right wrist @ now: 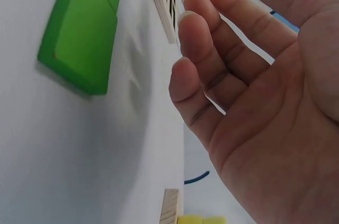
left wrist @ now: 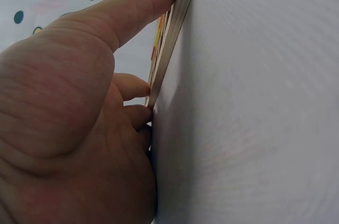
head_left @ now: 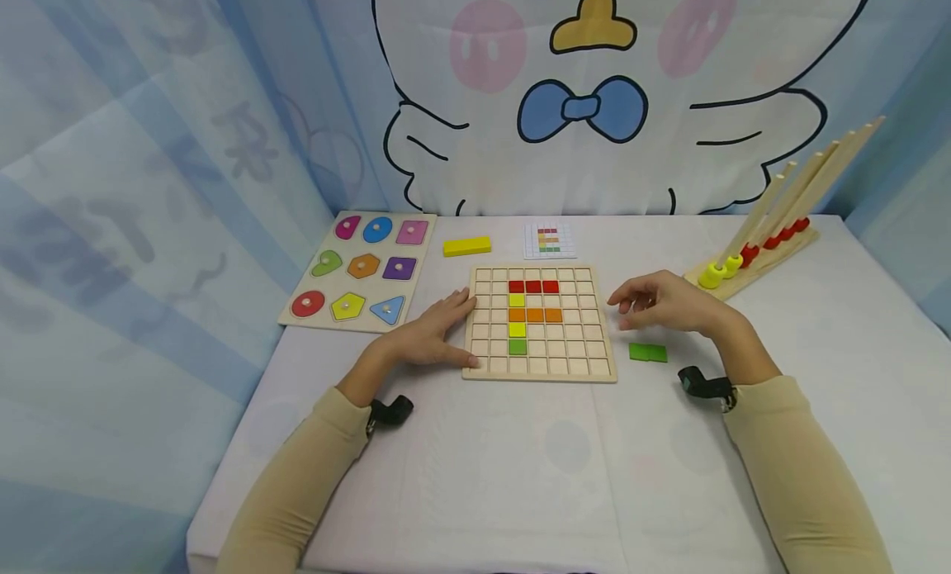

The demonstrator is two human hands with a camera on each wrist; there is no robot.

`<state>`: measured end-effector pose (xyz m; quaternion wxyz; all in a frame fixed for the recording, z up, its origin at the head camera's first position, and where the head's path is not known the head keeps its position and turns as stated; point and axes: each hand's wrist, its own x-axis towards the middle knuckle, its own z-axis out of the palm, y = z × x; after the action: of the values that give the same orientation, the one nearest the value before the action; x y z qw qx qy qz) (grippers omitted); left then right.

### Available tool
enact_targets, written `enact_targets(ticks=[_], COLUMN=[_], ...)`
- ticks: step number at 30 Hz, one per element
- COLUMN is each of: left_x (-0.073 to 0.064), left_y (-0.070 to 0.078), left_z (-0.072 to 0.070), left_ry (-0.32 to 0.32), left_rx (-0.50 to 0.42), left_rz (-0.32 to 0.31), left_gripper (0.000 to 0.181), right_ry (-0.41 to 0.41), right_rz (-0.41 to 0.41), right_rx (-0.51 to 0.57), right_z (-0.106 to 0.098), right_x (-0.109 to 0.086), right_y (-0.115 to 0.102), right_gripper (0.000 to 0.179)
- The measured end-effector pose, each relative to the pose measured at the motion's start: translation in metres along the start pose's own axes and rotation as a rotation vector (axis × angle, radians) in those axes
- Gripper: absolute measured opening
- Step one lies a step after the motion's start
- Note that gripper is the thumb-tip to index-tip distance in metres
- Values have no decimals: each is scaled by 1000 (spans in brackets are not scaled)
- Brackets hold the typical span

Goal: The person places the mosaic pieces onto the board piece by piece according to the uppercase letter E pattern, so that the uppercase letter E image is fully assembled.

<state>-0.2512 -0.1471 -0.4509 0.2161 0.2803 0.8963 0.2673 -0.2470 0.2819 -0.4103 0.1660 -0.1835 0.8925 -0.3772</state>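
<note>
A wooden grid board [head_left: 490, 339] lies flat on the table, with three red tiles [head_left: 533, 287] in its upper part. Below them sit yellow tiles [head_left: 517, 329], a row of three orange tiles [head_left: 535, 315] and one green tile [head_left: 517, 347]. My left hand [head_left: 434, 330] rests at the board's left edge, its fingers extended and the thumb at the near corner. Just right of the board hovers my right hand [head_left: 669, 301], fingers loosely bent and holding nothing. Two green blocks [head_left: 648, 353] lie side by side on the table below it.
Behind the board are a small pattern card [head_left: 550, 240] and a yellow bar [head_left: 466, 246]. A shape puzzle board [head_left: 334, 289] lies at the left. To the right stands a wooden rack [head_left: 798, 244] of tall pegs with red and yellow beads.
</note>
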Motion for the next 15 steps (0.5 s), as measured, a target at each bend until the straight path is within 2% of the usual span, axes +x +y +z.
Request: enact_targets(ticks=[7, 15], left_x=[0, 0], left_y=[0, 0], left_z=[1, 0], left_ry=[-1, -1], left_rx=[5, 7], left_rz=[-6, -3], left_gripper=[114, 114], right_ry=[-69, -232], right_rz=[28, 102], right_rx=[4, 12], right_z=[-4, -7], right_x=[-2, -6], right_y=[11, 15], right_gripper=[34, 32])
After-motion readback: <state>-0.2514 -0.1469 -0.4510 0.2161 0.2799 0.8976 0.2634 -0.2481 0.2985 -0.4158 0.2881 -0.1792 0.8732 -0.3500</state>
